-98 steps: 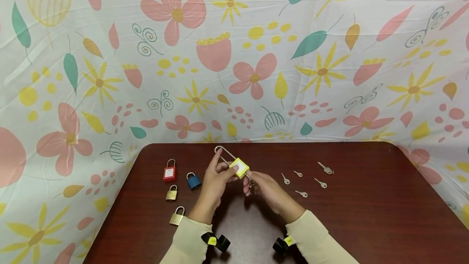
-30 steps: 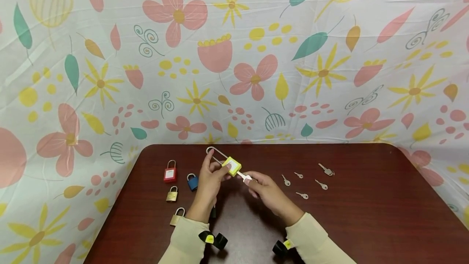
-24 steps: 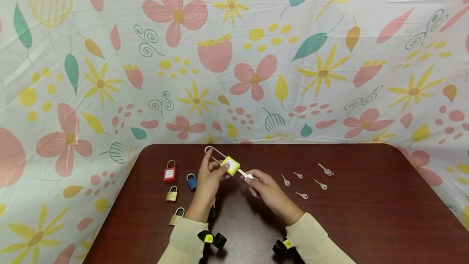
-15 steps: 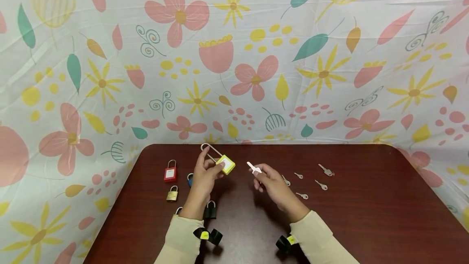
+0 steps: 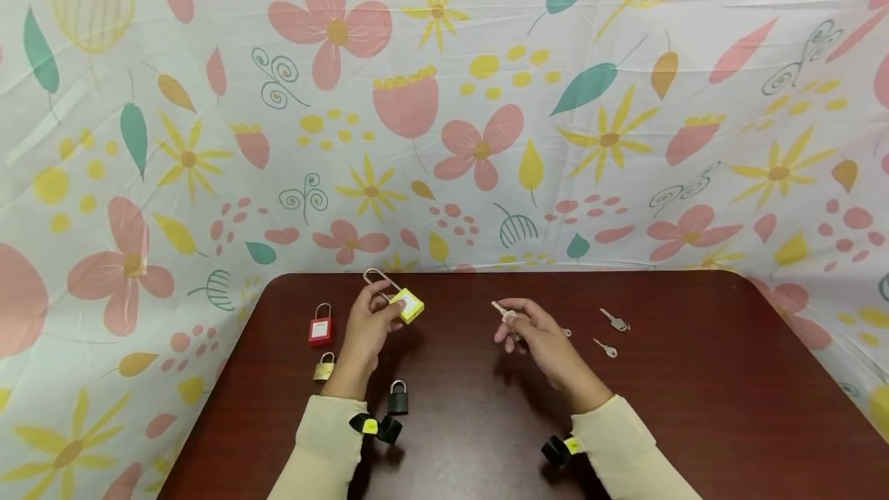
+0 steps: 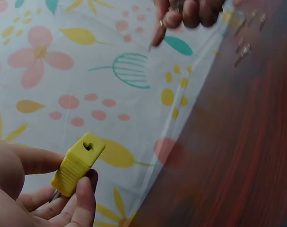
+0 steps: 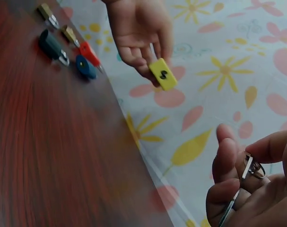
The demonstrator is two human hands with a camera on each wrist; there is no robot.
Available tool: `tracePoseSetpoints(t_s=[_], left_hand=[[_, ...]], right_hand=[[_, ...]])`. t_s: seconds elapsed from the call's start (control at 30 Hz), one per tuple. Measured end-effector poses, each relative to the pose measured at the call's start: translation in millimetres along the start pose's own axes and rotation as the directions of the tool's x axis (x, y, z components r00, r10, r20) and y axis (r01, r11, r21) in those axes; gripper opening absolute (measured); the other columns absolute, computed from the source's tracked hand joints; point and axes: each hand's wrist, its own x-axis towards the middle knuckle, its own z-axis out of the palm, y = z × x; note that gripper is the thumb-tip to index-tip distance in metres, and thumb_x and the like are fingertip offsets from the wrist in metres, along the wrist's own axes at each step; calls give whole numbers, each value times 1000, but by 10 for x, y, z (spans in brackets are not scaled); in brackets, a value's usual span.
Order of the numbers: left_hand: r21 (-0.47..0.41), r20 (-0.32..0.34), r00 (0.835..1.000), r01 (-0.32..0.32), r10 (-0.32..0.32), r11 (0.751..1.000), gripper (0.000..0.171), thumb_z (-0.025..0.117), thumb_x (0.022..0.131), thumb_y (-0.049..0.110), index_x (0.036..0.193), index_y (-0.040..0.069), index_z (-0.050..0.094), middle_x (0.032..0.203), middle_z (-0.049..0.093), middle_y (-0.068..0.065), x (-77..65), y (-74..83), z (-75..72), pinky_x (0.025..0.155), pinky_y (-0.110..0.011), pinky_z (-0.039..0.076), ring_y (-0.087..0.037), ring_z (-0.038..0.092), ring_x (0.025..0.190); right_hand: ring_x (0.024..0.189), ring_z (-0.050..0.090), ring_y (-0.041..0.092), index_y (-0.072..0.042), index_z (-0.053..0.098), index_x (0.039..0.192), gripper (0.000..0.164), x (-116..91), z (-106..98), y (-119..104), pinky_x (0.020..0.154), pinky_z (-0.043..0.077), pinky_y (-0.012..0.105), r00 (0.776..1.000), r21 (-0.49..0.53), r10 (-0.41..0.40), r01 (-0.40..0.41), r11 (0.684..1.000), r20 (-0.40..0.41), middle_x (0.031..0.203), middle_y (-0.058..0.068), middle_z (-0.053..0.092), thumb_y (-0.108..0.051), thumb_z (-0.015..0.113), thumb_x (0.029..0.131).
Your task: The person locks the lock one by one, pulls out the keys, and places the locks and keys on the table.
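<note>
My left hand (image 5: 364,334) holds a yellow padlock (image 5: 407,305) above the back of the table, thumb on its white label. The padlock's long metal shackle points up and left along my index finger. Seen from the left wrist, the padlock's end with the keyhole (image 6: 88,146) faces outward, and nothing is in it. To the right, my right hand (image 5: 549,342) pinches a key (image 5: 501,309) between thumb and fingers, its tip pointing up and left. A small ring (image 7: 259,171) hangs with the key in the right wrist view. Hand and padlock are well apart from the key.
A red padlock (image 5: 321,330), a small brass padlock (image 5: 323,370) and a black padlock (image 5: 398,400) stand at left. The right wrist view also has a blue padlock (image 7: 85,67) and another brass one (image 7: 44,9). Loose keys (image 5: 615,321) lie at right, some behind my right hand.
The key has come out of the yellow padlock. Since then my left hand has moved left with the padlock and my right hand right with the key, uncovering the black padlock.
</note>
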Motion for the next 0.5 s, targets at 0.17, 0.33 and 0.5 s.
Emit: tracePoseSetpoints(t_s=[0.17, 0.33, 0.5], left_hand=[[107, 35, 999, 37, -41, 994, 30, 68, 94, 6, 122, -2, 64, 102, 58, -11, 40, -13, -41, 72, -27, 59, -18, 62, 83], [239, 136, 985, 72, -106, 968, 28, 67, 95, 7, 122, -4, 65, 109, 61, -19, 39, -88, -75, 81, -41, 61, -22, 66, 86], [356, 206, 964, 84, -166, 931, 25, 67, 94, 6, 117, -2, 67, 109, 65, -20, 13, -152, -83, 78, -41, 61, -21, 68, 82]], right_hand=[[74, 63, 17, 2, 43, 139, 36, -67, -140, 13, 66, 45, 29, 999, -44, -1, -1, 999, -44, 97, 12, 73, -18, 45, 108], [73, 61, 16, 3, 44, 132, 31, -137, -275, 25, 64, 44, 26, 998, -51, -13, 9, 999, -68, 95, 6, 75, -16, 45, 108], [73, 61, 12, 3, 44, 122, 23, -211, -375, 35, 59, 43, 25, 997, -59, 5, -10, 998, -74, 97, 7, 76, -15, 46, 108]])
